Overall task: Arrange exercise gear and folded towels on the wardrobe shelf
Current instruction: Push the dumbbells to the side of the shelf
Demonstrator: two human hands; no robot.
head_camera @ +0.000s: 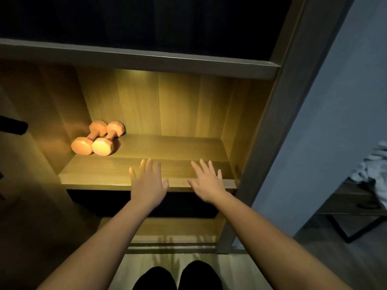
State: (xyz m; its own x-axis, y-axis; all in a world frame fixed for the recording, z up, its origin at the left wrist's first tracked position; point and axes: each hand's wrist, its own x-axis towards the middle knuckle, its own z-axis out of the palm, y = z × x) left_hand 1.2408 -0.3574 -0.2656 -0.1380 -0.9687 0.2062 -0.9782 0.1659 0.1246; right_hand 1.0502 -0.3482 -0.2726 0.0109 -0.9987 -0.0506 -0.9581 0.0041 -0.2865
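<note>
grip: left hand (147, 182), right hand (208, 183) splayed, holding nothing | over shelf (188, 147) front | dumbbells (98, 138) back-left, side by side

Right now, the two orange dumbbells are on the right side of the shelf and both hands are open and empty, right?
Not quite. The head view shows the two orange dumbbells on the left side of the shelf, not the right. The left hand and right hand are open and empty, as you said.

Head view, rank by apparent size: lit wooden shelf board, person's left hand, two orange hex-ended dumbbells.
1. Lit wooden shelf board, largest by far.
2. Left hand, slightly bigger than either dumbbell; nearer the camera, so unsure.
3. Left orange dumbbell and right orange dumbbell: alike, not ranked.
</note>
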